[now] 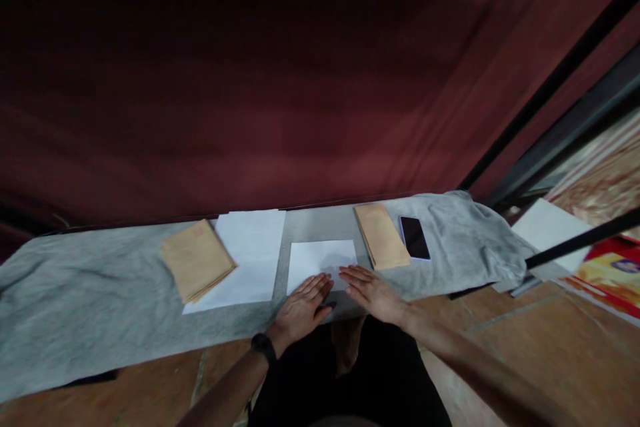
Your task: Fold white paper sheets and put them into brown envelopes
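A white sheet of paper (320,255) lies on the grey cloth in front of me, wider than it is deep. My left hand (303,307) rests flat on its near left part, fingers stretched out. On the near right part lies my right hand (373,293), its fingers also straight and pressing down. Neither hand grips anything. Left of the sheet is a stack of larger white paper (255,247), partly covered by a pile of brown envelopes (197,260). A second pile of brown envelopes (383,237) lies to the right.
A phone (415,238) with a dark screen lies beside the right envelopes. Grey cloth (100,293) covers the narrow bench, which stands against a dark red surface (300,113). A black bar (585,239) and a red-and-yellow package (613,273) are at the right.
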Tool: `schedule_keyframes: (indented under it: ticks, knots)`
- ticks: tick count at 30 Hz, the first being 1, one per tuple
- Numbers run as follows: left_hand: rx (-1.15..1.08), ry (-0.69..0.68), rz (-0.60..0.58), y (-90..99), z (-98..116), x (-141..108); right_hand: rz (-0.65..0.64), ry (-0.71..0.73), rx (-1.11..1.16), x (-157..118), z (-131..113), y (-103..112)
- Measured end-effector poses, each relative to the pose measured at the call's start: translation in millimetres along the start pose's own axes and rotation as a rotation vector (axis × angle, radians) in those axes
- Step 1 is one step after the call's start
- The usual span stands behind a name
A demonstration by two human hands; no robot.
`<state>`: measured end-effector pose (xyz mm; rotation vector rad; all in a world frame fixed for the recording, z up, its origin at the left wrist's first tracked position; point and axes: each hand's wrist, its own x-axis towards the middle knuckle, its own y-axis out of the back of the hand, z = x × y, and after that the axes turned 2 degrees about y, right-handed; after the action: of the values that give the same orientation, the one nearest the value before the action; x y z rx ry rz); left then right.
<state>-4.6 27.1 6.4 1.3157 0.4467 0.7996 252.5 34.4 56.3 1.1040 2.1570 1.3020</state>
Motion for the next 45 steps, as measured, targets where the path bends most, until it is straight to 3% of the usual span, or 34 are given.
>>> schedule_keyframes:
  ticks: [3,6,13,21,26,35,45]
  knots:
    - [-0.018,0.030,0.013,2.7,5,-3,0.001,0.060,0.001,28,-7,-45]
    - [-0.025,0.048,0.022,2.5,6,-4,0.062,0.070,-0.073,48,-1,-66]
    - [-0.054,-0.014,0.027,-2.7,-1,-4,0.113,0.046,-0.215,78,30,-67]
    - [-0.036,-0.023,0.037,-3.6,-2,-5,0.232,-0.123,-0.259,108,30,-76]
    - [-0.049,-0.011,0.060,-1.8,1,-4,0.260,-0.118,-0.274,98,20,-84]
    - [-0.084,0.026,0.113,0.3,3,-5,0.236,-0.050,-0.233,50,-4,-85]
    - [-0.095,0.140,0.181,-17.5,-10,-1,0.307,-0.045,-0.204,12,-24,-97]
